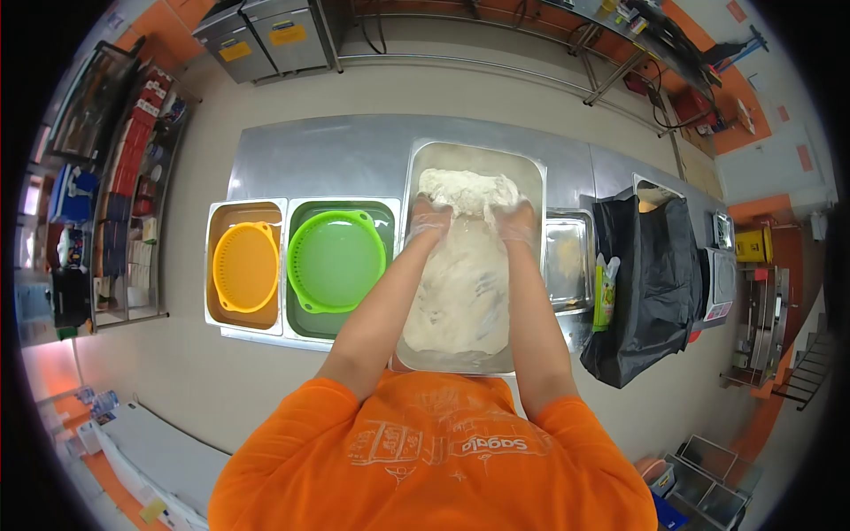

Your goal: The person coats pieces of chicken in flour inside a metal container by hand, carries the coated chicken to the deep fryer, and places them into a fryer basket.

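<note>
A deep metal tray (542, 177) stands in front of me with loose white flour (456, 305) spread over its bottom. Toward its far end lies a lumpy, flour-coated mass (469, 188); what is under the coating I cannot make out. My left hand (431, 215), in a clear plastic glove, is closed on the left end of this mass. The right end is gripped by my right hand (513, 221), gloved the same way. Fingertips of both hands are partly hidden in the white coating.
To the left, an orange basket (245, 267) and a green basket (337, 262) sit in metal pans of liquid. On the right are a shallow metal tray (568, 257), a green packet (606, 292) and a large black bag (651, 274). Everything stands on a steel table (319, 155).
</note>
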`<act>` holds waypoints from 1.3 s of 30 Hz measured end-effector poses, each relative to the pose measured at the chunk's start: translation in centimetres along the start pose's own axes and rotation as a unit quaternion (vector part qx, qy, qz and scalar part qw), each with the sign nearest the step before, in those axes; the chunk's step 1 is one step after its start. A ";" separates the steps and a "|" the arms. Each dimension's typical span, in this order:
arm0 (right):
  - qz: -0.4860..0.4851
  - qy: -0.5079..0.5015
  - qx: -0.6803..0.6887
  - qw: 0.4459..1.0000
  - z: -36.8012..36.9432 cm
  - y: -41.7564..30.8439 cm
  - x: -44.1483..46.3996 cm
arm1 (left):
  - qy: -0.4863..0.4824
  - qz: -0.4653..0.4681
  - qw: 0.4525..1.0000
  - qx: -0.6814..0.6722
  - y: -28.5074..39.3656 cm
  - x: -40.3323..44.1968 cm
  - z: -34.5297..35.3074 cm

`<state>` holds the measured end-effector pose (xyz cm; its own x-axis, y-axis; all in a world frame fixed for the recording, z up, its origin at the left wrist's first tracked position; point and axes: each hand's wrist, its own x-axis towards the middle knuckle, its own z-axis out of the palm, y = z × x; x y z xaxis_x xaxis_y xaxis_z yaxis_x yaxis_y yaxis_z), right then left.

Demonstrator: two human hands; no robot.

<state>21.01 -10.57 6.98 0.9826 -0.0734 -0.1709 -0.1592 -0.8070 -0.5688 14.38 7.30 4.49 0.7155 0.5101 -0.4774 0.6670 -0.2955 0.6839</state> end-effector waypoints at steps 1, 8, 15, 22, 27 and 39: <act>-0.051 0.006 -0.055 0.997 0.9 0.4 1.3 | 0.007 -0.006 1.000 0.009 0.3 0.2 0.6; -0.268 -0.061 -0.273 0.922 4.8 1.5 4.1 | 0.050 -0.019 0.987 0.150 -0.2 2.8 3.3; -0.250 -0.128 -0.281 0.918 6.3 1.1 6.0 | 0.072 0.007 0.986 0.149 -1.6 3.8 3.9; -0.234 -0.167 -0.261 0.922 5.0 -0.7 6.3 | 0.075 -0.011 0.993 0.086 0.6 0.8 0.5; -0.205 -0.174 -0.230 0.935 7.3 -0.3 7.7 | 0.091 -0.018 0.993 -0.078 0.8 -3.9 -2.0; -0.139 -0.137 -0.259 0.946 6.7 -1.8 4.3 | 0.036 -0.071 0.913 -0.399 -3.7 -17.2 -8.3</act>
<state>24.86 -5.46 1.90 0.9063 0.2806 -0.3160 0.2396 -0.9571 -0.1629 -2.12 6.31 14.81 0.5991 0.5579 -0.5743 0.3672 0.4460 0.8162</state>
